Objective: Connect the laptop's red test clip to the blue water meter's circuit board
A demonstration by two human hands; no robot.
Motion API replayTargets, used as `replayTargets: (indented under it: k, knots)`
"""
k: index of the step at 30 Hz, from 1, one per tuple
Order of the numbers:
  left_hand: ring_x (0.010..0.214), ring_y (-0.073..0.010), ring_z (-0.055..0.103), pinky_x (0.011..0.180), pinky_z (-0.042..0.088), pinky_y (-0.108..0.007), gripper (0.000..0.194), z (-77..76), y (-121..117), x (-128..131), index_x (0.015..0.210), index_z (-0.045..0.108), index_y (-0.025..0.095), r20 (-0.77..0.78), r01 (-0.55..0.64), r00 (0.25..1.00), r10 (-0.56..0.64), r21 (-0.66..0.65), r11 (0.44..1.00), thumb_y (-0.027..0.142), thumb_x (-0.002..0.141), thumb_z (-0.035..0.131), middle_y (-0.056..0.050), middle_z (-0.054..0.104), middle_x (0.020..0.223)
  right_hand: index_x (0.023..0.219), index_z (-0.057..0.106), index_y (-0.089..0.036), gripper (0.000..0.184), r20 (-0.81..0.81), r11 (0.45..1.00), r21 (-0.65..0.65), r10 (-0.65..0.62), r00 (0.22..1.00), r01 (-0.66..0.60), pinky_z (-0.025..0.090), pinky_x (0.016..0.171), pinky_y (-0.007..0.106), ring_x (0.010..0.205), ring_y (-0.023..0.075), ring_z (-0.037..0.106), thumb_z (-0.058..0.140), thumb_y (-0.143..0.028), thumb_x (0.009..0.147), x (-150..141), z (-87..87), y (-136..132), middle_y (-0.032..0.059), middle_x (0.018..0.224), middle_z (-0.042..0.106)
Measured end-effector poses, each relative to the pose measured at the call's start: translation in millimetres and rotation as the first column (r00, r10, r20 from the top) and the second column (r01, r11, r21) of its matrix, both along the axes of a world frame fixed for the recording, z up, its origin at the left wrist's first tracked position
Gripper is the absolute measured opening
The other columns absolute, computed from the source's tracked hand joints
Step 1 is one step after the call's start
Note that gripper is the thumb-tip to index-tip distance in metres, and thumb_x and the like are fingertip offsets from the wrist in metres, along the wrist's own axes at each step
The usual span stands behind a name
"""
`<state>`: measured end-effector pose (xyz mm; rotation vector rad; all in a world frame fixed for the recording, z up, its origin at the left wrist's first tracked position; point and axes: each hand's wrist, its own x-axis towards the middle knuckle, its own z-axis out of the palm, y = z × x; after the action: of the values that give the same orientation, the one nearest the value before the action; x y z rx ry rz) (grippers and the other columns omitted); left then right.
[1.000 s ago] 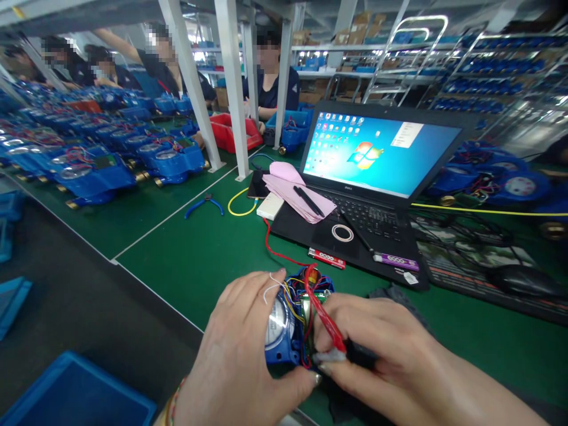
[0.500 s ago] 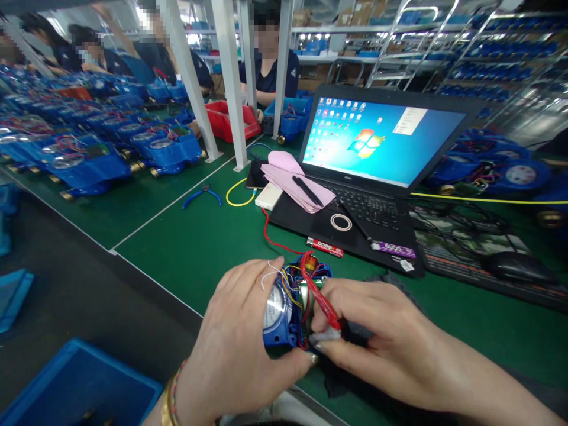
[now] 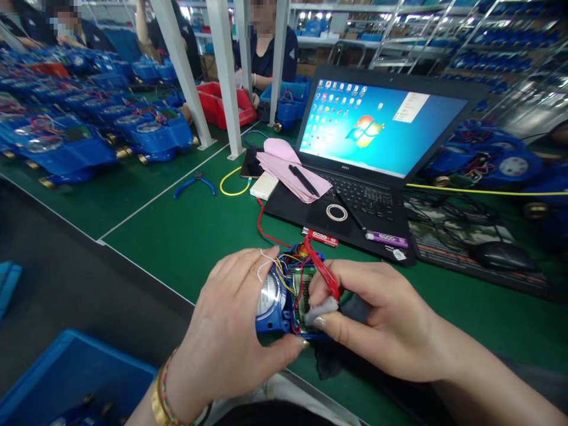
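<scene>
A small blue water meter [image 3: 277, 299] with a round glass dial, an exposed circuit board and a tangle of coloured wires sits at the near edge of the green bench. My left hand [image 3: 226, 340] is wrapped round its left side, thumb underneath. My right hand [image 3: 381, 322] pinches a small grey-white piece [image 3: 323, 307] against the board, beside a red clip [image 3: 323, 273] whose red wire [image 3: 262, 228] runs back toward the laptop. A dark cloth lies under my right hand.
An open laptop [image 3: 368, 154] stands behind, with pink paper [image 3: 290, 171], a pen and a tape ring on it. Blue pliers [image 3: 194, 182] and a yellow cable lie left. Rows of blue meters [image 3: 80, 136] fill the left bench. A blue bin [image 3: 66, 378] sits below. People work at the back.
The view has tilted down slightly, so everything sits higher in frame. Both hands keep their hold on the meter; my right fingers have shifted a little on the board.
</scene>
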<state>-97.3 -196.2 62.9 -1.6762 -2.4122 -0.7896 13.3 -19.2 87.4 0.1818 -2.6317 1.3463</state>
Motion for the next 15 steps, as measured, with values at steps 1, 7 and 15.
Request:
replayTargets:
  k: [1, 7, 15]
  knots:
    - [0.115, -0.0277, 0.047, 0.099, 0.041, -0.046, 0.068, -0.1, -0.4, 0.1, 0.126, 0.044, 0.010, 0.001, -0.001, 1.000, 0.001, 0.003, 1.000, 0.043, 0.070, 0.062, -0.014, 0.054, 0.124, 0.079, 0.052, -0.017, 0.005, 0.000, 1.000, 0.016, 0.003, 1.000, -0.003, 0.037, 0.057, 0.023, 0.061, 0.0102, 0.047, 0.055, -0.012, 0.079, 0.0, 0.2, -0.3, -0.0023, 0.070, 0.053]
    - [0.115, -0.0268, 0.047, 0.098, 0.041, -0.044, 0.066, 0.6, 0.7, -0.5, 0.125, 0.044, 0.009, -0.003, -0.001, 1.000, 0.001, -0.001, 1.000, 0.042, 0.071, 0.061, -0.014, 0.054, 0.124, 0.078, 0.051, -0.018, 0.009, 0.028, 0.999, 0.042, 0.031, 0.999, -0.032, 0.037, 0.060, 0.023, 0.063, 0.0107, 0.047, 0.054, -0.009, 0.078, 0.5, 0.4, -1.9, -0.0021, 0.071, 0.052]
    - [0.113, -0.0276, 0.049, 0.097, 0.042, -0.046, 0.065, 0.2, 0.9, -1.6, 0.123, 0.046, 0.010, -0.011, 0.003, 1.000, -0.003, 0.001, 1.000, 0.041, 0.069, 0.062, -0.014, 0.055, 0.122, 0.081, 0.051, -0.019, 0.009, -0.009, 0.996, 0.078, 0.039, 0.999, -0.039, 0.038, 0.060, 0.024, 0.064, 0.0112, 0.049, 0.054, -0.010, 0.081, 2.9, 1.5, -0.5, -0.0016, 0.072, 0.055]
